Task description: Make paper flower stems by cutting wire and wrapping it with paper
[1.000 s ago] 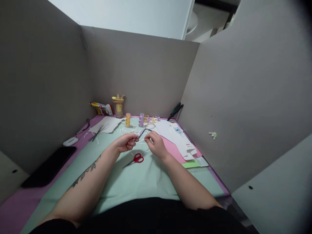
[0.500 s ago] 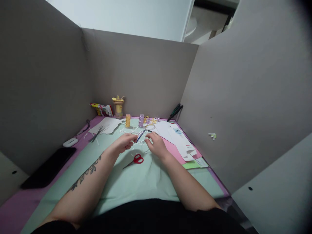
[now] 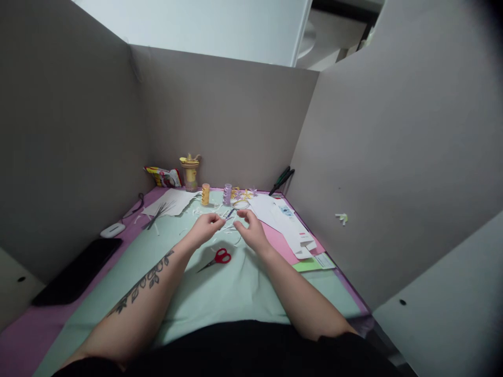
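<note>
Both my hands hover over the pale green sheet point(image 3: 220, 293) in the middle of the desk. My left hand point(image 3: 206, 228) is closed in a pinch on a thin white paper strip point(image 3: 223, 225). My right hand point(image 3: 248, 230) is curled, fingertips close together just right of a small blue and white pen-like tool point(image 3: 229, 213); what it holds I cannot make out. Red-handled scissors point(image 3: 218, 257) lie shut on the green sheet just below my hands. White paper scraps lie scattered around them.
At the back stand a yellow spool point(image 3: 205, 193), a purple spool point(image 3: 227, 193), a yellow-lidded jar point(image 3: 190, 174) and a snack bag point(image 3: 163, 176). White papers point(image 3: 288, 220) lie right, a black phone point(image 3: 74, 272) and white case point(image 3: 112, 230) left. Grey partitions enclose the desk.
My hands have shifted slightly up and apart; the blue tool that lay between my fingertips now sits just beyond them.
</note>
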Tool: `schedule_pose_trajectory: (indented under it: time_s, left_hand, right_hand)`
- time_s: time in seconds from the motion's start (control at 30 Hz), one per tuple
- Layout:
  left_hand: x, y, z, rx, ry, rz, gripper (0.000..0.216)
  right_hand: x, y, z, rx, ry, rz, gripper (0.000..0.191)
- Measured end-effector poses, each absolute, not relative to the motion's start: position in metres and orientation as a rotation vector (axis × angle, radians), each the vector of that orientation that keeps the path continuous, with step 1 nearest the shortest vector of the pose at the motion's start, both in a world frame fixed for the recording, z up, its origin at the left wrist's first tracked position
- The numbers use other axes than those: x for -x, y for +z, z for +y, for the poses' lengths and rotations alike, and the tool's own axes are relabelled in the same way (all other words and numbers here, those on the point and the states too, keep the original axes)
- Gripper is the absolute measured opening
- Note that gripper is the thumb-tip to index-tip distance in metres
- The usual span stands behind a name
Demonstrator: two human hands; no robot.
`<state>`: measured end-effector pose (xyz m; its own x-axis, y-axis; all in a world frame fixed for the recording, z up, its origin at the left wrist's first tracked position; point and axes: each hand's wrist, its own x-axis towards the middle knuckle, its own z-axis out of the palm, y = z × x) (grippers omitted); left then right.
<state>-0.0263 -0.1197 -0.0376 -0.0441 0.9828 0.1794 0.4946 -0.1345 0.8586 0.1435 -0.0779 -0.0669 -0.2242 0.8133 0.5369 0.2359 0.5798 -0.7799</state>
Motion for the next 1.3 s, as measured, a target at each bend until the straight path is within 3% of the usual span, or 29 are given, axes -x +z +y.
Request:
schedule_pose_trajectory:
  time_s: [0.1, 0.2, 0.57, 0.83, 1.17, 1.3]
  left_hand:
    - [0.019, -0.036, -0.123, -1.742, 1.158, 1.531, 0.027]
    - [0.016, -0.038, -0.124, -1.77, 1.187, 1.495, 0.027]
    - [0.021, -0.034, -0.124, -1.405, 1.031, 1.187, 0.015]
    - [0.025, -0.04, -0.121, -1.482, 1.032, 1.198, 0.02]
    - [0.026, -0.044, -0.118, -1.48, 1.022, 1.308, 0.023]
    - [0.024, -0.043, -0.12, -1.442, 1.027, 1.307, 0.037]
  right_hand:
    - [-0.134, -0.068, -0.084, 0.667, 1.131, -1.585, 0.032]
    - [-0.129, -0.068, -0.09, 0.645, 1.289, -1.566, 0.02]
    - [-0.13, -0.061, -0.094, 0.801, 1.29, -1.521, 0.013]
    - [-0.128, -0.059, -0.096, 0.775, 1.405, -1.411, 0.021]
    - [-0.126, -0.068, -0.091, 0.812, 1.299, -1.442, 0.019]
    - [-0.126, -0.069, -0.091, 0.802, 1.27, -1.426, 0.018]
